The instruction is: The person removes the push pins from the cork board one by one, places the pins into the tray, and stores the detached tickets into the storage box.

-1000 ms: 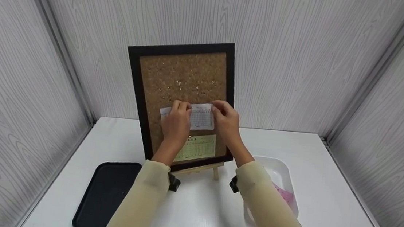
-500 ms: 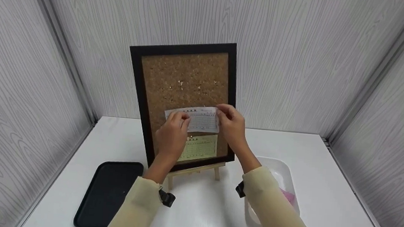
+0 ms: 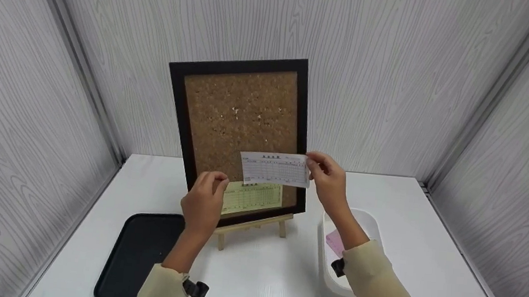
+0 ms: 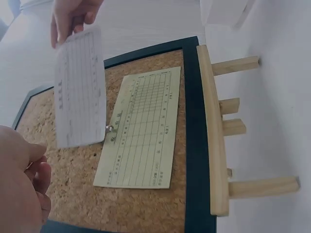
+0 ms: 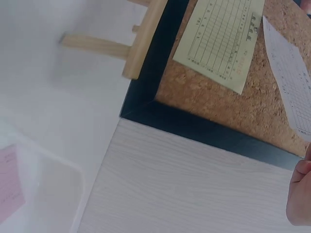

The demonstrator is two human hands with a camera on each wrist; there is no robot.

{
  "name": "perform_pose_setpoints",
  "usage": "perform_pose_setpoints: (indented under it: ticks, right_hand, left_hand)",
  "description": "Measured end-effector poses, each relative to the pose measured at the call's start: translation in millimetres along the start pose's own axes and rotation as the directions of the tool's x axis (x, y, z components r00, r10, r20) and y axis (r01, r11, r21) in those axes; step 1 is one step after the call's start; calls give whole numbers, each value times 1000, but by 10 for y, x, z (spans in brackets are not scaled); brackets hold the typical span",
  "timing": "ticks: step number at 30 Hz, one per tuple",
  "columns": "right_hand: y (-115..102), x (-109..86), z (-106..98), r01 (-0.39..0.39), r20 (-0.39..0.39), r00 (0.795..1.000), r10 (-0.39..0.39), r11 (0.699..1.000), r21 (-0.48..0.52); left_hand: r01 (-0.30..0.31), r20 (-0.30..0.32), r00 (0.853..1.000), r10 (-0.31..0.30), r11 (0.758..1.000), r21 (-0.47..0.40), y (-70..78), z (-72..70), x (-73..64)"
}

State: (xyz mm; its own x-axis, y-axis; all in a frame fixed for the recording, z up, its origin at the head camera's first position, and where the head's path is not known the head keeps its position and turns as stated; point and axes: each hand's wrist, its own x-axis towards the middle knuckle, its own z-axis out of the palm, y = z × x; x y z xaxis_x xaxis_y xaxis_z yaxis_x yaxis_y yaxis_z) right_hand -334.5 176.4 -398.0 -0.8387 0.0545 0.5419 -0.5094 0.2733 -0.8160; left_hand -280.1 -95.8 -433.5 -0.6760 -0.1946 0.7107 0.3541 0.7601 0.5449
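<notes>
My right hand [image 3: 330, 180] pinches the right edge of a white printed form slip [image 3: 276, 168] with thumb and fingers. The slip hangs in front of the lower right of a black-framed corkboard [image 3: 244, 103], its bottom edge overlapping a yellow-green form slip [image 3: 255, 198] on the board. A small shiny pin [image 4: 109, 128] sits at the yellow-green slip's top edge in the left wrist view. My left hand [image 3: 204, 203] is at the board's lower left, thumb and fingers curled together, with nothing visible between the fingertips.
A wooden easel [image 3: 252, 224] holds up the board. On the left lies a black tray [image 3: 140, 252]. A white tub [image 3: 373, 220] with a pink slip [image 3: 334, 243] stands at right, partly under my right forearm. Grey wood-patterned walls [image 3: 371, 81] surround the white table.
The white slip has come away from the corkboard and moved right and down in my right hand. My left hand has let go of it and drawn down and left.
</notes>
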Motion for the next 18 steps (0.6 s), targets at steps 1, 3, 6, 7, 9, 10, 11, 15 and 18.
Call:
perform_pose_setpoints:
  ticks: [1,3,6,7,9,10,11,15,18]
  right_hand:
    - [8,-25,-47,4,-4,1000,-4,1000,-9]
    - [20,-71,-136,8,-13,1000,-8,1000,-14]
    - [37,-140,-273,15,-26,1000,-15,1000,-12]
    - [38,-165,-317,19,-31,999,-19,1000,-12]
    - [40,-215,-400,26,-42,999,-26,1000,-11]
    - [42,-239,-441,27,-48,998,-27,1000,-8]
    - [42,-264,-481,27,-55,998,-27,1000,-1]
    - [68,-347,-626,0,-83,997,2,1000,30]
    - [98,-413,-729,-17,-107,994,22,999,51]
  left_hand:
    - [-3,-5,1000,3,1000,3,-21,-23,-25]
    - [-3,-8,1000,3,1000,5,-62,-73,-72]
    - [10,2,1000,-10,1000,11,-128,-140,-149]
    - [17,7,1000,-17,1000,14,-153,-160,-174]
    - [28,16,999,-28,999,20,-202,-199,-226]
    - [34,20,999,-34,999,23,-225,-219,-253]
    - [39,21,999,-39,999,27,-250,-238,-280]
    - [61,22,998,-62,997,51,-341,-320,-390]
    - [84,19,996,-86,994,69,-426,-377,-478]
